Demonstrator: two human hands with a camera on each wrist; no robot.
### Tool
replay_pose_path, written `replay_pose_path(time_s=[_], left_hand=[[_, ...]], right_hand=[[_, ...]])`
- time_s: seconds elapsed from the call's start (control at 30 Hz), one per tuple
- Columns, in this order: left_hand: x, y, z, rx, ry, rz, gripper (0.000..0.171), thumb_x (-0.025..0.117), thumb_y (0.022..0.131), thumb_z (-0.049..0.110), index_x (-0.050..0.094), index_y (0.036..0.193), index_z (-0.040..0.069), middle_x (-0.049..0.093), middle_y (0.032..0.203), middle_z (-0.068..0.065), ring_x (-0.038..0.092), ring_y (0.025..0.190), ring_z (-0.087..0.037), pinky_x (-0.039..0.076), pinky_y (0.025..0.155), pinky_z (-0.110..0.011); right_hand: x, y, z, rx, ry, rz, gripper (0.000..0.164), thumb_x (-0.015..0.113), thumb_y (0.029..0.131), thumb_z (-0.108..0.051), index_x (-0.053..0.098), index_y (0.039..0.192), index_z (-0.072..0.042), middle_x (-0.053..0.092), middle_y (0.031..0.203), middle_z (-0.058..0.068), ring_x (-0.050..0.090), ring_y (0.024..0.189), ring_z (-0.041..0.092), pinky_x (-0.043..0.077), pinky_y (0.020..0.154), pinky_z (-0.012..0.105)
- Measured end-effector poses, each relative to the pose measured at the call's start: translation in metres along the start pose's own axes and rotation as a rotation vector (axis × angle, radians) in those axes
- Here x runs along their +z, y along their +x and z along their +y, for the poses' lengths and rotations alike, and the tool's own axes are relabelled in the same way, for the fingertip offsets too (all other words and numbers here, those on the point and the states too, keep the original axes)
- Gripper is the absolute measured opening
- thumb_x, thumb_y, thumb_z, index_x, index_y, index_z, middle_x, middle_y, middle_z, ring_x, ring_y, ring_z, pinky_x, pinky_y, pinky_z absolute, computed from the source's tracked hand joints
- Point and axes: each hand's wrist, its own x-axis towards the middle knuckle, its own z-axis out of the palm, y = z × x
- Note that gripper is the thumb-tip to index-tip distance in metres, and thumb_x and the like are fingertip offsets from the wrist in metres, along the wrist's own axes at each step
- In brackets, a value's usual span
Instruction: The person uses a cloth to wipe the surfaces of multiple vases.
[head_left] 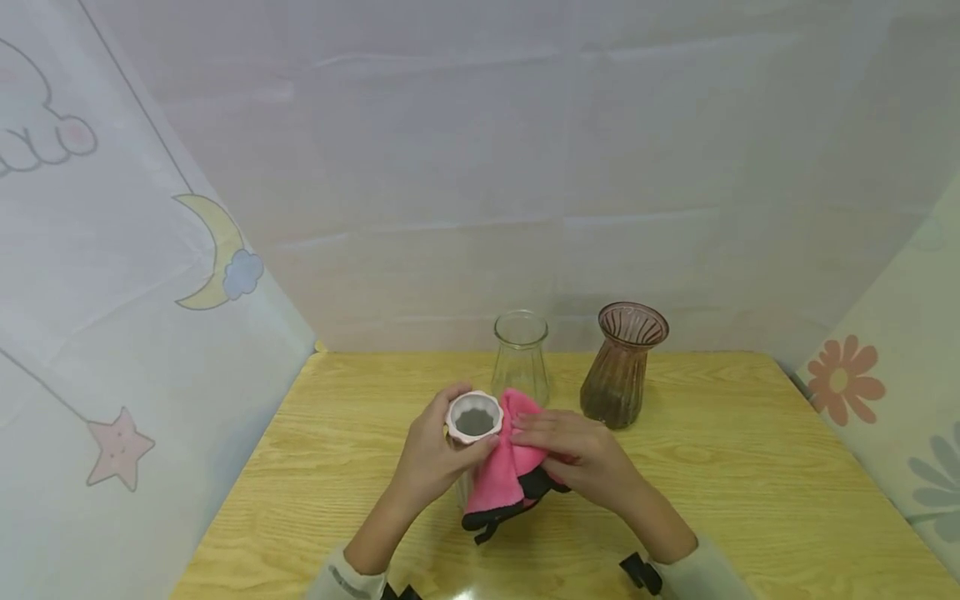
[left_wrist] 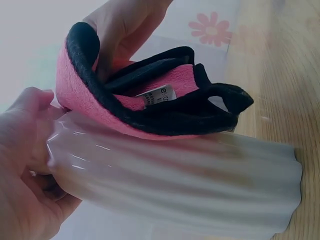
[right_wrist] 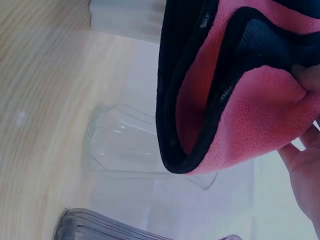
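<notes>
On pink cloth (head_left: pixel 507 468), printed label (left_wrist: pixel 159 95) shows only in L wrist cam; L hand (head_left: pixel 431 454) grips vase (left_wrist: pixel 170 172), R hand (head_left: pixel 583 450) cloth.

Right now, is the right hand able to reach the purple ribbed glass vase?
Probably yes: in the head view, nothing stands between the right hand and the purple ribbed glass vase. However, that hand holds the pink black-edged cloth, so it would likely need to release it first.
</notes>
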Motion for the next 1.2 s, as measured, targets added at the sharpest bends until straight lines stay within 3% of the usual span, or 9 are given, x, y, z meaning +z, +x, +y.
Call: replay_pose_path(time_s=[0.23, 0.5, 0.63, 0.9, 1.03, 1.2], left_hand=[[0.0, 0.0, -0.002, 0.02, 0.027, 0.017, 0.075, 0.088, 0.077, 0.033, 0.055, 0.139, 0.007, 0.069, 0.118, -0.002, 0.065, 0.104, -0.015, 0.053, 0.087, -0.036], [-0.001, 0.002, -0.005, 0.066, 0.012, -0.003, 0.069, 0.085, 0.077, 0.024, 0.055, 0.138, 0.008, 0.068, 0.113, -0.006, 0.065, 0.097, -0.018, 0.055, 0.078, -0.03], [-0.005, 0.006, -0.008, 0.088, -0.008, -0.054, 0.069, 0.084, 0.076, 0.018, 0.055, 0.137, 0.008, 0.068, 0.11, -0.011, 0.065, 0.094, -0.023, 0.056, 0.073, -0.028], [-0.015, 0.016, -0.018, 0.148, -0.084, -0.207, 0.064, 0.082, 0.079, 0.012, 0.055, 0.137, 0.008, 0.067, 0.111, -0.015, 0.063, 0.09, -0.026, 0.056, 0.068, -0.028], [-0.018, 0.021, -0.022, 0.188, -0.102, -0.283, 0.064, 0.079, 0.08, 0.012, 0.054, 0.139, 0.006, 0.067, 0.113, -0.015, 0.061, 0.088, -0.027, 0.054, 0.068, -0.028], [-0.023, 0.027, -0.027, 0.222, -0.141, -0.355, 0.065, 0.076, 0.082, 0.014, 0.051, 0.141, 0.007, 0.066, 0.119, -0.013, 0.062, 0.093, -0.025, 0.055, 0.073, -0.029]], right_hand=[[0.008, 0.002, 0.003, 0.017, 0.002, -0.017, 0.051, 0.073, 0.07, 0.014, 0.077, 0.114, -0.011, 0.074, 0.117, 0.009, 0.071, 0.109, 0.025, 0.046, 0.106, 0.027], [0.016, -0.005, -0.001, 0.054, 0.007, 0.004, 0.055, 0.072, 0.062, 0.019, 0.079, 0.107, -0.012, 0.076, 0.11, 0.006, 0.073, 0.104, 0.025, 0.051, 0.099, 0.026], [0.02, -0.015, -0.003, 0.103, 0.002, -0.022, 0.056, 0.075, 0.062, 0.019, 0.079, 0.108, -0.013, 0.076, 0.111, 0.006, 0.072, 0.105, 0.025, 0.049, 0.101, 0.024], [0.029, -0.032, -0.001, 0.094, 0.06, -0.068, 0.05, 0.077, 0.065, 0.018, 0.079, 0.105, -0.012, 0.076, 0.107, 0.004, 0.073, 0.102, 0.024, 0.052, 0.097, 0.025], [0.033, -0.04, 0.002, 0.116, 0.075, -0.124, 0.048, 0.079, 0.067, 0.016, 0.079, 0.104, -0.015, 0.076, 0.106, 0.001, 0.073, 0.1, 0.021, 0.053, 0.094, 0.023], [0.036, -0.047, 0.005, 0.141, -0.006, -0.235, 0.043, 0.083, 0.071, 0.008, 0.079, 0.105, -0.018, 0.076, 0.107, -0.003, 0.072, 0.101, 0.017, 0.056, 0.09, 0.028]])
